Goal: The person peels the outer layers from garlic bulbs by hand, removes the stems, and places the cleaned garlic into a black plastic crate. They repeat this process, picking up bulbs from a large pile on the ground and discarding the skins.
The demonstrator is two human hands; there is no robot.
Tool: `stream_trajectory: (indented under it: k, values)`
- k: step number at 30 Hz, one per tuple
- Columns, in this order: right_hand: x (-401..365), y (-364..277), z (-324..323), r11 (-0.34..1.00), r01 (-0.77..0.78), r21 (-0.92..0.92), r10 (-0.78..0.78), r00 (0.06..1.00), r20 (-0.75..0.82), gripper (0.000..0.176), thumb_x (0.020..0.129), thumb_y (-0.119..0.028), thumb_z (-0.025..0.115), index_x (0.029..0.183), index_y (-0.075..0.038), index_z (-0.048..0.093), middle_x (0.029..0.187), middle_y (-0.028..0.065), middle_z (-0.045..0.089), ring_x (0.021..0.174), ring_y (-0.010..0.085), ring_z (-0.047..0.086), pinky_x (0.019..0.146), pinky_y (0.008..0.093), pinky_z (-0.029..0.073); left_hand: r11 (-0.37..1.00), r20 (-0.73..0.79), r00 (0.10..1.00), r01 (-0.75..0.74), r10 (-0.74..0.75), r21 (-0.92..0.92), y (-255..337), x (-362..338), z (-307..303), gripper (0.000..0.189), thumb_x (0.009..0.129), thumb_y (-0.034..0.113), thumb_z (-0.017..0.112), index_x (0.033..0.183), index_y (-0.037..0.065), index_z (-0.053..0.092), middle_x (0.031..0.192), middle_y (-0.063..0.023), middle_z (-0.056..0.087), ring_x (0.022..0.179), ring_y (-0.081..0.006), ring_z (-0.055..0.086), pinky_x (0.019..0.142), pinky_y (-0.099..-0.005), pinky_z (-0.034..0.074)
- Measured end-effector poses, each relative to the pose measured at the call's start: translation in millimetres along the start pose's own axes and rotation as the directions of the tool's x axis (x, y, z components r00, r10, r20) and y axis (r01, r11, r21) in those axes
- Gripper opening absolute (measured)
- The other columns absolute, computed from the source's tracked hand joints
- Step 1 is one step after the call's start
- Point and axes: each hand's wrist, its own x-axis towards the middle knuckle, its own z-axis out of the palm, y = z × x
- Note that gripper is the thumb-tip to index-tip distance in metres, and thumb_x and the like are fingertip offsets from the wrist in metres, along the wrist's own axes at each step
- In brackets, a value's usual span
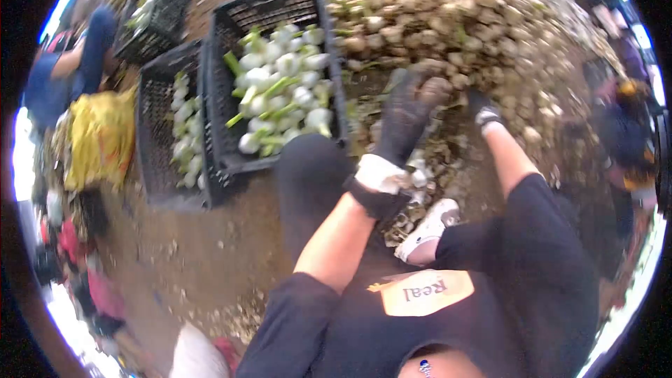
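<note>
My left hand (pixel 406 113), in a dark dirt-stained glove with a white cuff, has its fingers curled at a brown, soil-covered garlic bulb (pixel 435 91). To its right, my right hand (pixel 480 103) in a dark glove reaches to the near edge of a large heap of unpeeled garlic bulbs (pixel 462 21); its fingers are blurred and partly lost among them. A black plastic crate (pixel 334 63) left of my hands holds cleaned white bulbs (pixel 287 66) with green stem stubs.
A second black crate (pixel 150 161) with fewer white bulbs adjoins the first, and another crate (pixel 175 7) stands behind. A yellow sack (pixel 101 136) lies at left near a seated person (pixel 70 70). Loose skins (pixel 402 227) litter the ground by my shoe (pixel 430 231). Other people sit around the edges.
</note>
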Motion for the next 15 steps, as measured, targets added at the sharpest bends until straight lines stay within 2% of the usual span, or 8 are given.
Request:
stream_trajectory:
  k: [1, 2, 4, 6, 8, 10, 12, 15]
  values:
    - [1.1, 8.2, 15.6, 0.988, 0.092, -0.125, -0.108, 0.985, -0.132, 0.050, 0.088, -0.021, 0.056, 0.135, -0.003, 0.049, 0.136, 0.0234, 0.050, 0.125, 0.0375, 0.050, 0.105, 0.0431, 0.041, 0.951, -0.042, 0.981, -0.171, 0.188, 0.259, -3.8, 7.0, -9.4, 0.024, 0.093, 0.016, 0.060, 0.114, 0.004, 0.061, 0.104, -0.0100, 0.063, 0.090, -0.0182, 0.063, 0.081, -0.0308, 0.050]
    - [-38.0, -55.6, -58.4, 0.977, 0.104, -0.189, -0.110, 0.994, -0.021, 0.039, 0.086, -0.017, 0.056, 0.122, -0.004, 0.060, 0.121, 0.0219, 0.061, 0.113, 0.0365, 0.059, 0.096, 0.0450, 0.047, 0.927, -0.001, 0.991, 0.126, -0.135, -0.354, -4.4, 6.2, -6.3, 0.027, 0.094, 0.016, 0.059, 0.117, 0.002, 0.060, 0.105, -0.0081, 0.064, 0.088, -0.0153, 0.063, 0.080, -0.0289, 0.050]
    - [-53.9, -63.0, -28.3, 0.859, 0.149, -0.490, -0.238, 0.964, -0.123, 0.027, 0.084, -0.018, 0.055, 0.105, -0.006, 0.069, 0.105, 0.0187, 0.068, 0.100, 0.0348, 0.065, 0.086, 0.0452, 0.052, 0.816, 0.121, 0.896, 0.439, -0.427, -0.376, 15.2, 6.4, -15.2, 0.029, 0.094, 0.016, 0.059, 0.120, 0.001, 0.059, 0.104, -0.0069, 0.065, 0.089, -0.0125, 0.062, 0.078, -0.0273, 0.050]
    - [-35.5, -71.1, -20.7, 0.966, -0.116, -0.233, 0.083, 0.986, -0.147, 0.021, 0.082, -0.018, 0.057, 0.092, -0.009, 0.073, 0.097, 0.0154, 0.071, 0.093, 0.0322, 0.068, 0.079, 0.0444, 0.054, 0.846, 0.102, 0.902, 0.429, -0.419, -0.317, 21.7, 5.5, -17.7, 0.030, 0.094, 0.016, 0.060, 0.120, 0.001, 0.059, 0.103, -0.0068, 0.065, 0.089, -0.0121, 0.061, 0.078, -0.0267, 0.050]
    - [-53.5, -72.3, -16.4, 0.935, -0.025, -0.354, 0.007, 0.999, -0.051, 0.021, 0.081, -0.020, 0.060, 0.093, -0.009, 0.073, 0.099, 0.0154, 0.070, 0.092, 0.0321, 0.068, 0.076, 0.0441, 0.054, 0.870, 0.071, 0.906, 0.420, -0.416, -0.259, 18.8, 7.1, -17.0, 0.031, 0.094, 0.015, 0.060, 0.121, 0.002, 0.059, 0.102, -0.0066, 0.066, 0.089, -0.0116, 0.061, 0.078, -0.0261, 0.050]
    - [-62.5, -60.1, 15.3, 0.923, 0.018, -0.384, -0.150, 0.936, -0.318, 0.022, 0.082, -0.019, 0.057, 0.093, -0.009, 0.073, 0.100, 0.0152, 0.071, 0.092, 0.0313, 0.069, 0.075, 0.0447, 0.054, 0.844, 0.118, 0.884, 0.467, -0.452, -0.264, 11.3, 7.2, -17.9, 0.031, 0.093, 0.016, 0.061, 0.121, 0.001, 0.059, 0.101, -0.0063, 0.066, 0.087, -0.0109, 0.059, 0.077, -0.0261, 0.049]
    - [-87.0, -77.2, -3.4, 0.922, 0.058, -0.383, -0.143, 0.970, -0.197, 0.023, 0.084, -0.018, 0.055, 0.095, -0.007, 0.072, 0.104, 0.0180, 0.069, 0.095, 0.0327, 0.068, 0.078, 0.0452, 0.054, 0.837, 0.137, 0.877, 0.481, -0.461, -0.262, 20.4, 6.1, -17.3, 0.033, 0.093, 0.018, 0.061, 0.121, 0.001, 0.060, 0.107, -0.0070, 0.065, 0.092, -0.0120, 0.061, 0.081, -0.0268, 0.050]
    - [-112.2, -87.7, 0.0, 0.992, -0.091, 0.086, 0.100, 0.990, -0.098, 0.030, 0.087, -0.018, 0.050, 0.107, -0.003, 0.068, 0.112, 0.0220, 0.066, 0.105, 0.0384, 0.064, 0.086, 0.0452, 0.051, 0.857, 0.124, 0.902, 0.432, -0.414, -0.281, 22.1, 7.0, -15.2, 0.032, 0.093, 0.018, 0.061, 0.120, 0.001, 0.060, 0.106, -0.0069, 0.065, 0.091, -0.0119, 0.060, 0.082, -0.0268, 0.049]
